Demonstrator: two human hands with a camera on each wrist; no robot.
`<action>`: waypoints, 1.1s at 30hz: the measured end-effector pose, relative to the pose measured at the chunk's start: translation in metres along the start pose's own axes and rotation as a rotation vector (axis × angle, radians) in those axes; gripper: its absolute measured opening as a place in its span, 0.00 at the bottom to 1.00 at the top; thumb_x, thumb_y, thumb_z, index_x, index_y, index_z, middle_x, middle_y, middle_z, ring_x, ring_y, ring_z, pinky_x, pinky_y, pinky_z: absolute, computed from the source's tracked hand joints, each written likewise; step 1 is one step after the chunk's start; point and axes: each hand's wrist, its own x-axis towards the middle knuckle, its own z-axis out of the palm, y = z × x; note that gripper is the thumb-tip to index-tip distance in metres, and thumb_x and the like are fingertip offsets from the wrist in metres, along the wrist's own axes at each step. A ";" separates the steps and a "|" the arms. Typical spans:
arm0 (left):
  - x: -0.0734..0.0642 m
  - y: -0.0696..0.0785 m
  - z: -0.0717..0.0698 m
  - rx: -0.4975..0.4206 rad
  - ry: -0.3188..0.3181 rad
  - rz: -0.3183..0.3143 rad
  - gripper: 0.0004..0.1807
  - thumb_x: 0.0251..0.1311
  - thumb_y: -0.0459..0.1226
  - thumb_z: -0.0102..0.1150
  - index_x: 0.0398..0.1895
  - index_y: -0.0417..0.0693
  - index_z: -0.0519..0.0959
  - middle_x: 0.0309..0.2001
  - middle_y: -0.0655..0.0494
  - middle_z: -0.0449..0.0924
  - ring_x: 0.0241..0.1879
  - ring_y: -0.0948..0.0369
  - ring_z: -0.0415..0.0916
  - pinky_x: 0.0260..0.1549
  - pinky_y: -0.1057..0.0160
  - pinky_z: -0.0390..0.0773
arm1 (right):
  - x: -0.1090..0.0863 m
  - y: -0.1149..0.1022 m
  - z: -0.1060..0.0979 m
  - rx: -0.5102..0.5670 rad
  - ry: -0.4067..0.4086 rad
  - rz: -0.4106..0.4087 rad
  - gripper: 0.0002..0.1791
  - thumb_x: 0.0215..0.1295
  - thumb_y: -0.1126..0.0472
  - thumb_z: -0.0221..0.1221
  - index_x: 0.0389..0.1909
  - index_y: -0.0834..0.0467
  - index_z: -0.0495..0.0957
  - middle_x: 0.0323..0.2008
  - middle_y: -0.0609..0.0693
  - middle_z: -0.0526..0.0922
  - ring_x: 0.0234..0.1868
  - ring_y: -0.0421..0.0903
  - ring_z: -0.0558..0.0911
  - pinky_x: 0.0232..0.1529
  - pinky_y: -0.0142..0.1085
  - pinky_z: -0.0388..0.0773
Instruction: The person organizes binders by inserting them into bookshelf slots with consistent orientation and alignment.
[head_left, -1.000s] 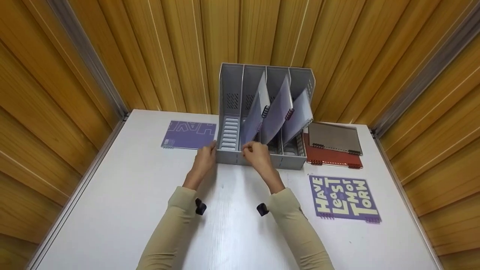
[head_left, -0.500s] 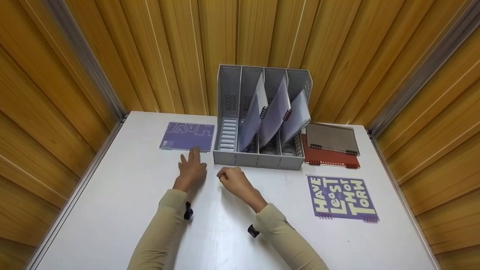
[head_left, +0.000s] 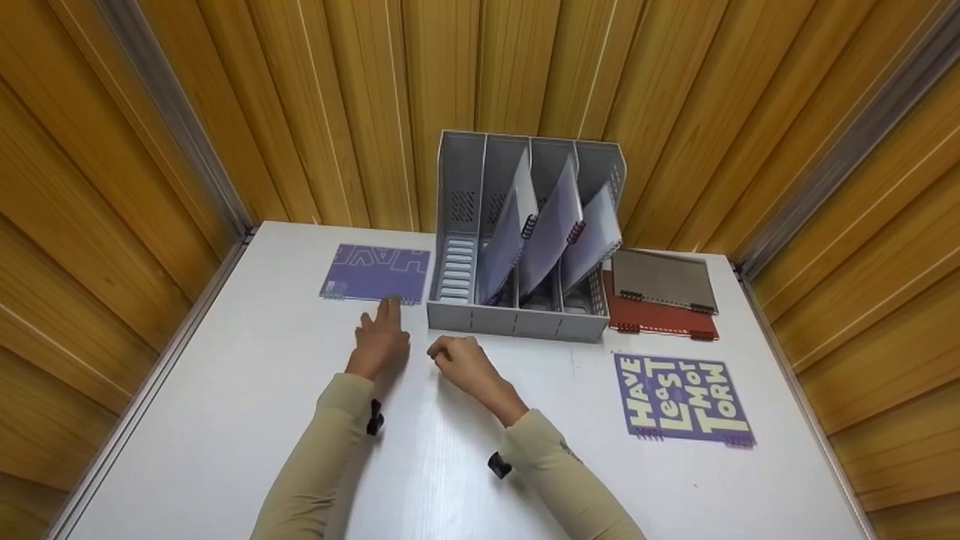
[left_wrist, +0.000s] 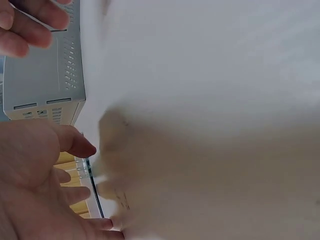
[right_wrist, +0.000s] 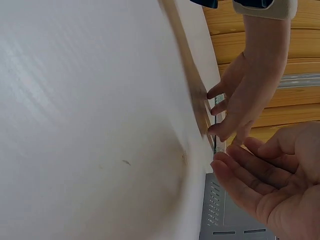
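A purple spiral notebook [head_left: 379, 276] with outlined letters lies flat, left of a grey file organizer [head_left: 517, 321]. At its near, ring-bound edge is my left hand [head_left: 381, 341], fingers spread and fingertips right at the rings. My right hand [head_left: 466, 366] hovers just in front of the organizer, its fingers loosely curled around nothing. In the right wrist view the relaxed fingers of that right hand [right_wrist: 280, 175] overlap the left hand [right_wrist: 245, 100]. Three notebooks lean in the organizer's slots, among them a pale purple one [head_left: 551, 232] with dark red rings; the leftmost slot holds none.
Right of the organizer, a grey-brown notebook [head_left: 664, 279] overlaps a red one [head_left: 660, 319]. Nearer lies a purple notebook with large pale letters [head_left: 684, 397]. Wood-patterned walls [head_left: 360, 112] enclose the white table [head_left: 247, 375] at the back and sides.
Both hands have left the organizer's front edge. The left moved down and left to the purple notebook's near edge; the right drew back left and toward the body. The notebooks stay in place.
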 end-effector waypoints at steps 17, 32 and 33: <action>-0.019 -0.007 -0.009 0.167 -0.002 0.076 0.26 0.72 0.35 0.53 0.72 0.39 0.67 0.67 0.40 0.71 0.63 0.36 0.64 0.58 0.32 0.67 | -0.002 0.000 0.007 0.015 0.016 0.014 0.11 0.67 0.69 0.55 0.38 0.61 0.88 0.37 0.51 0.90 0.42 0.48 0.88 0.44 0.40 0.83; -0.073 -0.009 -0.018 0.103 0.022 0.269 0.10 0.65 0.24 0.53 0.36 0.34 0.85 0.35 0.40 0.84 0.38 0.44 0.81 0.40 0.46 0.82 | 0.012 -0.022 0.041 -0.222 -0.008 -0.207 0.18 0.55 0.67 0.65 0.48 0.66 0.84 0.48 0.57 0.86 0.53 0.52 0.83 0.58 0.38 0.78; -0.074 -0.010 -0.020 0.074 0.010 0.255 0.10 0.66 0.24 0.53 0.36 0.35 0.85 0.36 0.39 0.84 0.38 0.43 0.82 0.39 0.45 0.82 | 0.014 -0.024 0.043 -0.244 -0.023 -0.215 0.19 0.55 0.66 0.65 0.49 0.65 0.84 0.50 0.57 0.85 0.54 0.52 0.82 0.60 0.37 0.77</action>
